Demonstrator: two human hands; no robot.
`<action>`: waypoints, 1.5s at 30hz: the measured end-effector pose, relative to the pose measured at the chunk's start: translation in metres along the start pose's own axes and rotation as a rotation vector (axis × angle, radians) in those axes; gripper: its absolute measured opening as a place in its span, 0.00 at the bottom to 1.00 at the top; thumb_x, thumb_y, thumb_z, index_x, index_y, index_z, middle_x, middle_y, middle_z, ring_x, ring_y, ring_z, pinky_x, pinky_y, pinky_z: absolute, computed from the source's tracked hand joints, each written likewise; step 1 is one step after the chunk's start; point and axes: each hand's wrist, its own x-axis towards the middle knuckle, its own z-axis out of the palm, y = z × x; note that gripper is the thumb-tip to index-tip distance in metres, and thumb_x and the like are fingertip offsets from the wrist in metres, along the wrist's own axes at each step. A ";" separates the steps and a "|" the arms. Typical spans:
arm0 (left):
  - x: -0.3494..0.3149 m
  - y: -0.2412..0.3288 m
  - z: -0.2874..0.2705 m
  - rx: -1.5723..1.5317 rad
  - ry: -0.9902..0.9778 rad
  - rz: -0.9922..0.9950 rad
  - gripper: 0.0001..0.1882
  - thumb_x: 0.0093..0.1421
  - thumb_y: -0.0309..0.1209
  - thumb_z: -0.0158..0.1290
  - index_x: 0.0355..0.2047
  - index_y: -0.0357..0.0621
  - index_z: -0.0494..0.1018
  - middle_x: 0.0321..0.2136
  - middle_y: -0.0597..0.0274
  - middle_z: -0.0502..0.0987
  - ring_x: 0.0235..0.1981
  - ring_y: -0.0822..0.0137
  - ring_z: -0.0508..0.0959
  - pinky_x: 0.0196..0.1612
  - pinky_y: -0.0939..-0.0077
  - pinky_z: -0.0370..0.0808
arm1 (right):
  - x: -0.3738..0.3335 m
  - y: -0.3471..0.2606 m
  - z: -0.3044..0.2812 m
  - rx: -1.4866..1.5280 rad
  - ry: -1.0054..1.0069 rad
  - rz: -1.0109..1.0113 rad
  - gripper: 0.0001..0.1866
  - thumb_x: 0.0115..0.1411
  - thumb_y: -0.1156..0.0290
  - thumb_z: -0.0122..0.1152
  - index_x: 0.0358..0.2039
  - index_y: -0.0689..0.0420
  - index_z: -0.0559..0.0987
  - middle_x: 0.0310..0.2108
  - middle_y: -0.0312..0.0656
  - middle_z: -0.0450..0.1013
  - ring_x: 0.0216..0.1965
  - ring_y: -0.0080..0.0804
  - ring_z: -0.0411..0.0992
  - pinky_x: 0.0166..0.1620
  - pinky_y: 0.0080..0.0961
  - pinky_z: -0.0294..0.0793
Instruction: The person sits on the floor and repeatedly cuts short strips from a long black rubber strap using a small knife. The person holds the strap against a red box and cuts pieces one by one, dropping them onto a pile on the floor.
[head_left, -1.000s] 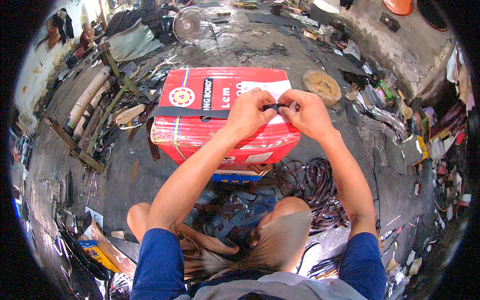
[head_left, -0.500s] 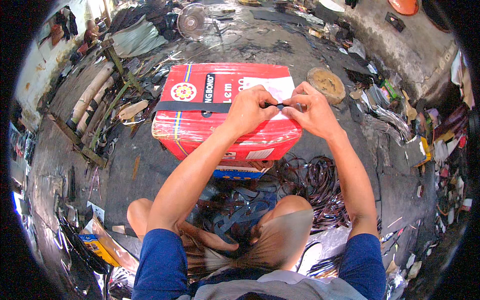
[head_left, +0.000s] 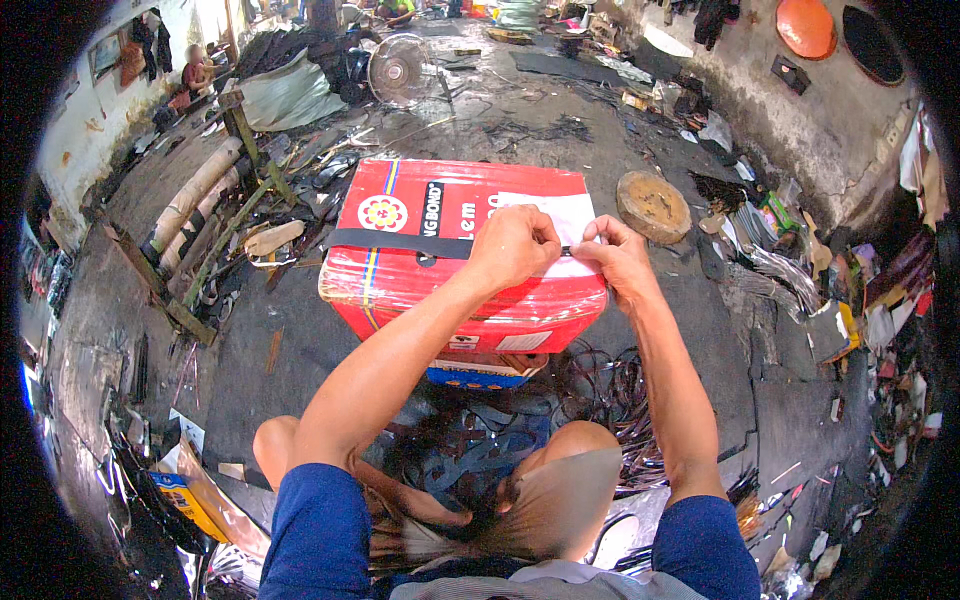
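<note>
In front of me stands a red carton [head_left: 440, 290] with a white sheet [head_left: 575, 215] on its top at the right. A flat black strap [head_left: 395, 241] lies across the carton top and runs under my left hand [head_left: 512, 243], whose fingers are closed. My right hand [head_left: 622, 258] pinches at a small dark bit, seemingly the strap's end, between the two hands' fingertips. Both hands rest close over the white sheet. Their fingers hide most of what they grip.
Beneath the red carton is a blue box [head_left: 480, 378]. Coiled dark strips [head_left: 635, 420] lie beside my knee. A round wooden block [head_left: 653, 207] sits to the right, a wooden frame [head_left: 215, 215] to the left. Farther off are a fan [head_left: 398, 70] and a person [head_left: 396, 12].
The head view has tilted up, so the carton sits lower in the picture. Both hands stay at the strap, with the right-hand fingers slightly more spread from the left hand.
</note>
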 end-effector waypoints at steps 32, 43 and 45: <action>0.016 0.009 0.031 -0.233 -0.049 0.186 0.05 0.51 0.27 0.62 0.27 0.38 0.83 0.26 0.61 0.79 0.27 0.71 0.80 0.32 0.76 0.76 | 0.034 -0.007 -0.012 -0.751 0.300 -0.188 0.26 0.66 0.49 0.54 0.34 0.64 0.79 0.30 0.56 0.78 0.33 0.49 0.78 0.40 0.44 0.75; 0.015 0.008 0.028 -0.293 -0.104 0.074 0.06 0.51 0.26 0.62 0.28 0.38 0.84 0.28 0.61 0.81 0.28 0.73 0.81 0.32 0.77 0.77 | 0.020 0.131 -0.013 -0.276 0.377 -0.051 0.15 0.62 0.65 0.60 0.32 0.68 0.81 0.31 0.58 0.79 0.35 0.48 0.80 0.41 0.39 0.75; 0.015 0.007 0.029 -0.270 -0.093 0.106 0.06 0.51 0.26 0.62 0.29 0.38 0.84 0.28 0.62 0.81 0.28 0.74 0.80 0.31 0.78 0.76 | 0.010 0.170 -0.014 -0.323 0.377 -0.009 0.16 0.62 0.64 0.60 0.32 0.67 0.82 0.32 0.59 0.79 0.36 0.50 0.80 0.42 0.40 0.75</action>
